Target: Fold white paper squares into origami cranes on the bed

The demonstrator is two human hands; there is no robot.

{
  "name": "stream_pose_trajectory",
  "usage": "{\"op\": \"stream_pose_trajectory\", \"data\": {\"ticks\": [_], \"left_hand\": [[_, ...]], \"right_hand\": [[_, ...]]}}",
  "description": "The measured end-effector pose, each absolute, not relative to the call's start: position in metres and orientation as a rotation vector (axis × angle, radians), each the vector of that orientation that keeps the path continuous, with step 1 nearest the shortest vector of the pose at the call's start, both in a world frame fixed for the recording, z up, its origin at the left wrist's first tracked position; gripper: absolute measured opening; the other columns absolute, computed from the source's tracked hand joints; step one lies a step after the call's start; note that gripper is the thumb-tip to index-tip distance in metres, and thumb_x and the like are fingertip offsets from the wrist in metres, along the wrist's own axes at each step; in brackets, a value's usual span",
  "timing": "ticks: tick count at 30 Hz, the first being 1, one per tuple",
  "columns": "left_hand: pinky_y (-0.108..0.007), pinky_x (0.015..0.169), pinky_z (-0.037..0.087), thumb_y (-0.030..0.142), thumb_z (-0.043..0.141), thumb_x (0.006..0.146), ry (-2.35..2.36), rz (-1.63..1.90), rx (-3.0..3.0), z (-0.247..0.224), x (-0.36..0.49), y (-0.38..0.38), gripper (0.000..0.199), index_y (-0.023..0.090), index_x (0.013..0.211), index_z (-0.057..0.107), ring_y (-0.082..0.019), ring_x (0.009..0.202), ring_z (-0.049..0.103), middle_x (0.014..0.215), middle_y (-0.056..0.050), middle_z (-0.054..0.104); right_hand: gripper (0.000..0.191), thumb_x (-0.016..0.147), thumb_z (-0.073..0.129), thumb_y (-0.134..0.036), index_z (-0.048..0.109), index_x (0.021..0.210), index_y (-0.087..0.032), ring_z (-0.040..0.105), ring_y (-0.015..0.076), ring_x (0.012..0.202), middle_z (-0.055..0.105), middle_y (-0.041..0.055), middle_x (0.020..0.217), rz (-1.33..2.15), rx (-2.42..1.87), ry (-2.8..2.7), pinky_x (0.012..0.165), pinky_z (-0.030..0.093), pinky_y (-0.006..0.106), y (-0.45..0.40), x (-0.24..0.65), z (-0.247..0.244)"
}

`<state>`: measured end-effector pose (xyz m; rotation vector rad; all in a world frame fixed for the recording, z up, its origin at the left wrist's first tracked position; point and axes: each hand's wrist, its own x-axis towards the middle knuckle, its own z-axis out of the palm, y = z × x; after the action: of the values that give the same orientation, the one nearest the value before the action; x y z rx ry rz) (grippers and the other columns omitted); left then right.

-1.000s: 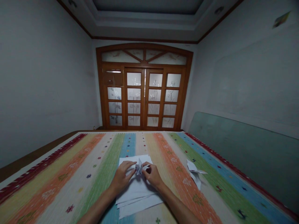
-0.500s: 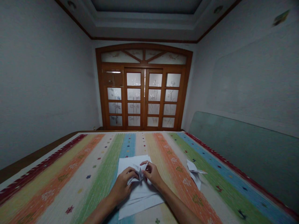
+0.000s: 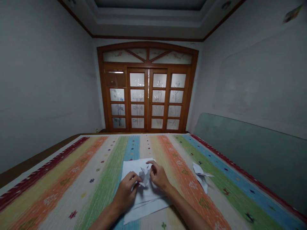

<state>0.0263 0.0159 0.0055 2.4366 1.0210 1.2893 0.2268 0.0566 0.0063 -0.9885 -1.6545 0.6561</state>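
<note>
Small folded white paper [image 3: 144,175] is held between my two hands, above several flat white sheets [image 3: 141,211] on the striped cloth. My left hand [image 3: 127,188] pinches its left side, fingers closed. On its right side, my right hand [image 3: 158,176] grips it with bent fingers, the index finger curled over near the top. Farther right on the cloth sits another folded white paper [image 3: 200,177] with pointed parts, touched by neither hand.
A cloth with coloured stripes [image 3: 64,182] covers the table. Beyond the far edge are wooden doors [image 3: 148,95] with glass panes. A pale green panel [image 3: 247,153] stands along the right side.
The folded paper looks more spread between my hands, its pointed parts apart. My right hand has shifted slightly right and up. The view has moved a little.
</note>
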Motion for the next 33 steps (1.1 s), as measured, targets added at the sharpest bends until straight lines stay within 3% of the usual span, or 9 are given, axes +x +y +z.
{"op": "stream_pose_trajectory", "data": {"ticks": [6,10,14,20,27,30,33], "left_hand": [[-0.028,0.072,0.050,0.002,0.052,0.084,0.990,1.309,2.524,0.005,0.026,0.013,0.025,0.021,0.092,0.066,-0.022,0.084,0.065,0.091,-0.007,0.065],[-0.027,0.069,0.050,0.006,0.053,0.089,0.987,1.355,2.578,0.003,0.027,0.013,0.020,0.022,0.095,0.065,-0.022,0.079,0.065,0.087,-0.006,0.066],[-0.027,0.066,0.049,0.008,0.053,0.092,0.914,1.352,2.647,0.002,0.027,0.013,0.019,0.022,0.096,0.064,-0.021,0.077,0.064,0.081,-0.005,0.068],[-0.029,0.068,0.051,0.010,0.053,0.092,0.824,1.349,2.629,0.008,0.029,0.003,0.021,0.021,0.102,0.068,-0.021,0.078,0.065,0.083,-0.006,0.071],[-0.030,0.065,0.053,0.023,0.056,0.094,0.915,1.457,2.294,0.016,0.042,-0.007,0.018,0.020,0.086,0.072,-0.020,0.071,0.066,0.077,-0.006,0.070],[-0.028,0.063,0.053,0.022,0.061,0.092,0.954,1.479,2.249,0.013,0.047,-0.009,0.013,0.021,0.084,0.071,-0.019,0.069,0.067,0.077,-0.005,0.071],[-0.027,0.063,0.054,0.021,0.062,0.090,0.951,1.485,2.224,0.010,0.051,-0.010,0.009,0.021,0.085,0.070,-0.019,0.070,0.068,0.078,-0.004,0.072]], "right_hand": [[0.021,0.085,0.051,-0.019,0.059,0.105,-0.020,0.052,0.0137,0.053,0.056,-0.0036,0.069,0.489,-1.061,-1.597,0.055,0.036,0.024,0.034,0.226,0.020],[0.004,0.087,0.051,-0.018,0.053,0.088,-0.021,0.055,0.0132,0.055,0.059,-0.0014,0.074,0.372,-1.066,-1.595,0.054,0.038,0.023,0.009,0.226,0.002],[0.012,0.088,0.051,-0.013,0.059,0.093,-0.020,0.054,0.0126,0.051,0.063,-0.0007,0.074,0.306,-1.019,-1.817,0.052,0.037,0.023,-0.011,0.231,-0.011],[0.034,0.088,0.047,-0.006,0.063,0.114,-0.022,0.069,0.0195,0.078,0.071,0.0062,0.091,0.196,-0.885,-1.998,0.069,0.049,0.026,-0.016,0.233,-0.012],[0.023,0.097,0.048,-0.014,0.066,0.108,-0.024,0.071,0.0199,0.081,0.072,0.0064,0.091,0.190,-0.819,-1.940,0.070,0.053,0.026,-0.013,0.232,-0.011],[0.017,0.096,0.053,-0.020,0.061,0.111,-0.023,0.070,0.0181,0.072,0.072,0.0056,0.092,0.223,-0.849,-1.861,0.063,0.054,0.025,-0.011,0.232,-0.015],[0.024,0.093,0.059,-0.025,0.053,0.116,-0.023,0.064,0.0137,0.054,0.070,0.0035,0.091,0.281,-0.919,-1.707,0.050,0.050,0.022,-0.008,0.231,-0.021]]}}
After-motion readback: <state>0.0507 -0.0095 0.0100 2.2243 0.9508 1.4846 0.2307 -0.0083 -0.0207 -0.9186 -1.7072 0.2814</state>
